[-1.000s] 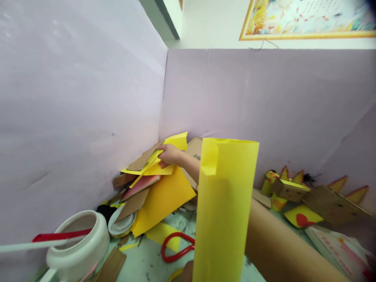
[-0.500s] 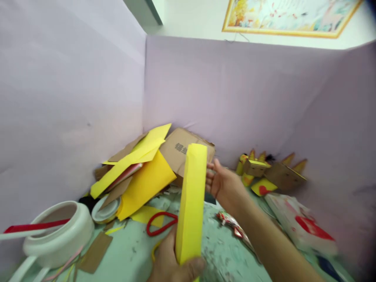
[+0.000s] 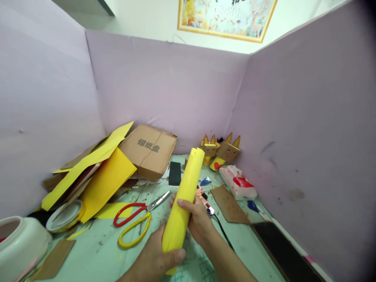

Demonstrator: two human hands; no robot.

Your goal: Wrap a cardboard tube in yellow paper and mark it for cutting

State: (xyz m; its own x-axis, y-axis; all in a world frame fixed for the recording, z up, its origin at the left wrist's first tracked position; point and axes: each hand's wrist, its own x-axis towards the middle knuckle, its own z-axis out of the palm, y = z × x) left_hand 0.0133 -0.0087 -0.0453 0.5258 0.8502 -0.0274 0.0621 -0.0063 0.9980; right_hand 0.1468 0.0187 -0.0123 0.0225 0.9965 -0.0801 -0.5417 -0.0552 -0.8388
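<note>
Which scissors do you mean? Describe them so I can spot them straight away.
Start at the green table inside the purple partition. Just left of the rolled yellow paper held in both hands lie the scissors, blades toward the roll. One handle is red, the other yellow.

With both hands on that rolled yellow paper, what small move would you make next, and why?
Probably tighten the roll a little. The left hand grips the lower end of the yellow paper roll and the right hand wraps its middle, but the top end flares open with a notch, so the sheet looks loose and unfastened there.
</note>
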